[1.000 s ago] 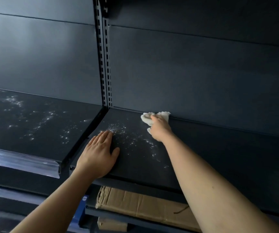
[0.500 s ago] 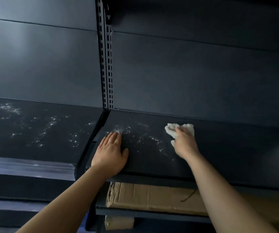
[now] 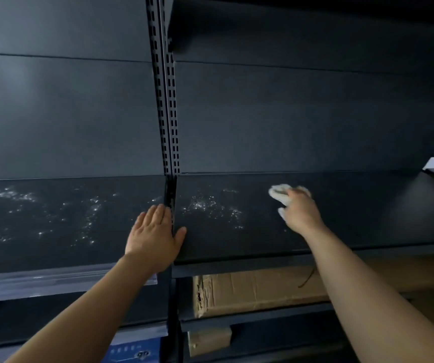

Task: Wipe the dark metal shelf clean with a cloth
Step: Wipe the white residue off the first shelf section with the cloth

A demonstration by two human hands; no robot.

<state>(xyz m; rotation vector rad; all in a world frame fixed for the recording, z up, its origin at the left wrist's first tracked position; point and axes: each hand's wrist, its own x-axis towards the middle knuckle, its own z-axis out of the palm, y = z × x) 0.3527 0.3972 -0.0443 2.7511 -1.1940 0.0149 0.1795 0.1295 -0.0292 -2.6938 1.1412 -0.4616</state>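
Grips cloth (image 3: pixel 280 193) in right hand (image 3: pixel 301 213), fingers curled over it, pressing it onto shelf (image 3: pixel 367 205) near back edge, arm stretched forward. Rests left hand (image 3: pixel 154 237) flat, fingers straight and together, thumb out, across seam at shelf's left edge, near front. Shows white specks (image 3: pixel 205 205) between hands, box (image 3: pixel 249 292) underneath.
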